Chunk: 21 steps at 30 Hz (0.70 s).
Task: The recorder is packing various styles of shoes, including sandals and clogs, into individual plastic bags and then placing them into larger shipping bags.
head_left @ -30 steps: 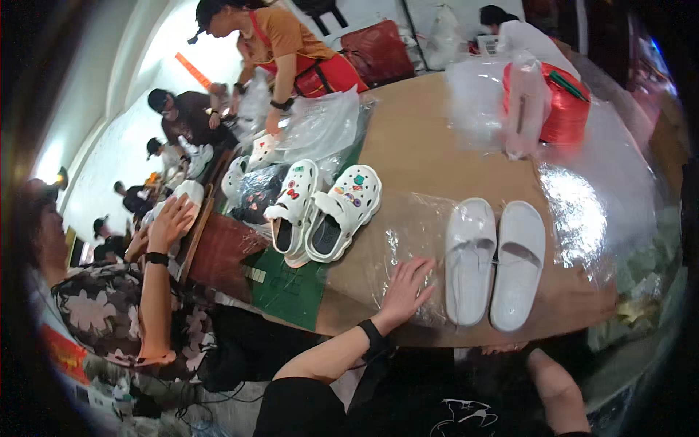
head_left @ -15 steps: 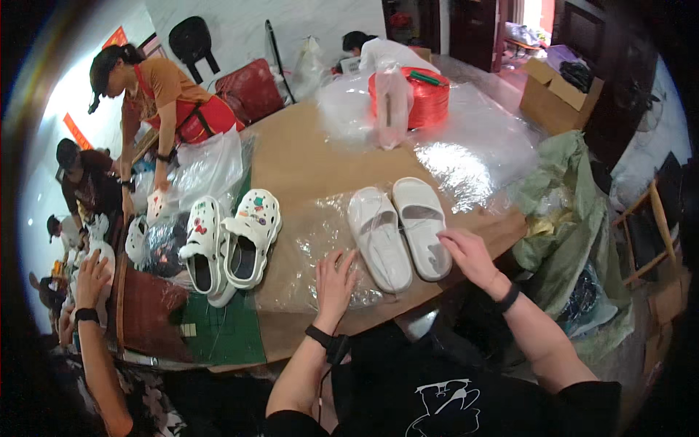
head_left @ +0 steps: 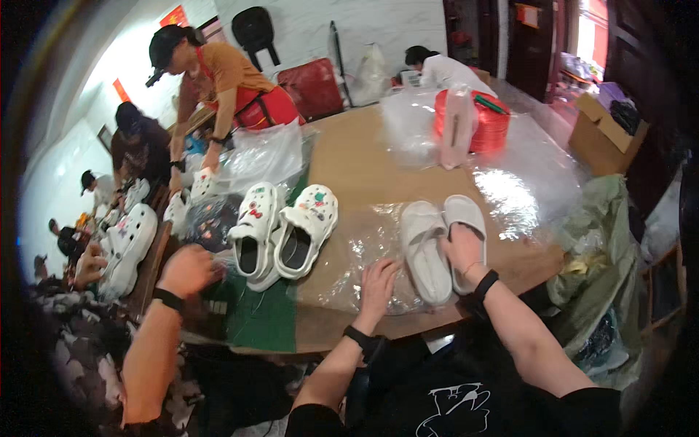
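Observation:
A pair of off-white slide sandals lies side by side on brown cardboard (head_left: 349, 156). My right hand (head_left: 466, 251) is over the right slide (head_left: 466, 211), fingers closed at its strap; the fingertips are partly hidden. The left slide (head_left: 428, 266) lies just beside it, toes pointing away. Thin clear plastic film (head_left: 349, 255) spreads on the cardboard left of the slides. On that film's near part rests my left hand (head_left: 377, 288), its fingers stretched out and holding nothing.
White clogs with colourful charms (head_left: 309, 229) stand left, on a green mat (head_left: 258, 320). A neighbour's hand (head_left: 191, 273) is close to them. Red twine (head_left: 489, 127) and clear bags (head_left: 539, 182) lie at the back. A green woven sack (head_left: 604, 240) stands right; co-workers are at far left.
The view has swung left. My right hand has moved from the right slide's outer edge onto its strap. The neighbour's hand at left has come down nearer to the clogs.

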{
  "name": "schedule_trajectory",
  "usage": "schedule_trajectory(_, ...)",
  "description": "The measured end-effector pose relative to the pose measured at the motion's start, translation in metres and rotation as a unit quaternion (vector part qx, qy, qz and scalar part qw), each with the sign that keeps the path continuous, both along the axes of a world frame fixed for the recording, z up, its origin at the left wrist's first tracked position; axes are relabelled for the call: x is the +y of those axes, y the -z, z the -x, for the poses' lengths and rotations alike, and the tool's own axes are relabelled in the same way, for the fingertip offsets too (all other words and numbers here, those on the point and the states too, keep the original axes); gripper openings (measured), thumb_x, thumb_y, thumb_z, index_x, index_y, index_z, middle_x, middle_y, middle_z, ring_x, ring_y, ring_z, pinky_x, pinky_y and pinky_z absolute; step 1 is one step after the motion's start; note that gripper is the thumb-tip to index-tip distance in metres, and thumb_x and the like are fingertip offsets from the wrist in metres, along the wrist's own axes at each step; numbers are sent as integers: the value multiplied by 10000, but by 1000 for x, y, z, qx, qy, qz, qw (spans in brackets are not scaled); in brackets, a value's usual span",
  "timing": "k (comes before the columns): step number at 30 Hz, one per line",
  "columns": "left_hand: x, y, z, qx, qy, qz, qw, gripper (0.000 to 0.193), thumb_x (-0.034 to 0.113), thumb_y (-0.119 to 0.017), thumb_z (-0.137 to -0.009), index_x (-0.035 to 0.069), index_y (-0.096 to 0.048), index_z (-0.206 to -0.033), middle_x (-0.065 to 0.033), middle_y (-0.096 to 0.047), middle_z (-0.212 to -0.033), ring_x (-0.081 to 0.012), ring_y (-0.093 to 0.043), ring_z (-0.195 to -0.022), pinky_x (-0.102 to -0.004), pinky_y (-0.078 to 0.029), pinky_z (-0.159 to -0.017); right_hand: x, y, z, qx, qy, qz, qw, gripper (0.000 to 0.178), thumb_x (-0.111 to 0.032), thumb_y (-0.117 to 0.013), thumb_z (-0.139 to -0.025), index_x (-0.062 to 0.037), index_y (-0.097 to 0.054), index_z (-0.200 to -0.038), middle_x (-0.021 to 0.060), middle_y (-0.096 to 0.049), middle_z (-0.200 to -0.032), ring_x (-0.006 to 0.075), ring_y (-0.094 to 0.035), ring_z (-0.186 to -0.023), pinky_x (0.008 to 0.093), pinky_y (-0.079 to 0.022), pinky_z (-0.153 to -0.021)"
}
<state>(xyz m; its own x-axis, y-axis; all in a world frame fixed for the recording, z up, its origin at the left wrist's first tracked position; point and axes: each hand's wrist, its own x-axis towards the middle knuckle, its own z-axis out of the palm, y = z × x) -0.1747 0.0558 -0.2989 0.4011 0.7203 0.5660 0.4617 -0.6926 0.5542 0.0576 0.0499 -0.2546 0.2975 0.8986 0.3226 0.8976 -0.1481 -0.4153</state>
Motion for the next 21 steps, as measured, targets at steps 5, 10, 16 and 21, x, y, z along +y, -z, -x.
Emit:
schedule_trajectory(5, 1, -2, 1, -12, -3, 25, 1000, 242, 91, -498, -891, 73, -609, -1105, -130, -559, -1150, -337, -498, -1071, -441, -343, -976, -14, -6, -34, 91, 48, -78, 992, 225, -215, -540, -803, 10, -519, -803, 239, -566, -795, 407, -551, -765, 467, -424, -690)
schedule_trajectory(10, 4, 8, 2, 18, -17, 19, 1000, 278, 79, -505, -880, 93, -601, -1140, -123, -548, -1191, -318, -491, -1112, -435, -339, -994, -85, -59, -67, 106, 5, -177, 979, 221, -168, -563, -800, 27, -471, -753, 209, -504, -709, 379, -499, -699, 448, -387, -622)
schedule_trajectory(16, -10, -24, -14, 190, -44, -38, 980, 277, 89, -521, -876, 70, -581, -1145, -113, -533, -1237, -286, -448, -1216, -522, -286, -1032, -131, -81, -46, -102, -148, -161, 970, 178, -164, -612, -704, -24, -503, -697, 162, -508, -659, 337, -505, -649, 443, -397, -613)
schedule_trajectory(21, -22, -43, -21, 120, -31, -35, 992, 271, 82, -502, -892, 12, -566, -1145, -128, -548, -1228, -308, -493, -1170, -489, -332, -1017, -128, -45, -41, -146, -190, -50, 970, 146, -152, -619, -681, -29, -548, -715, 127, -575, -696, 292, -583, -725, 389, -476, -667)
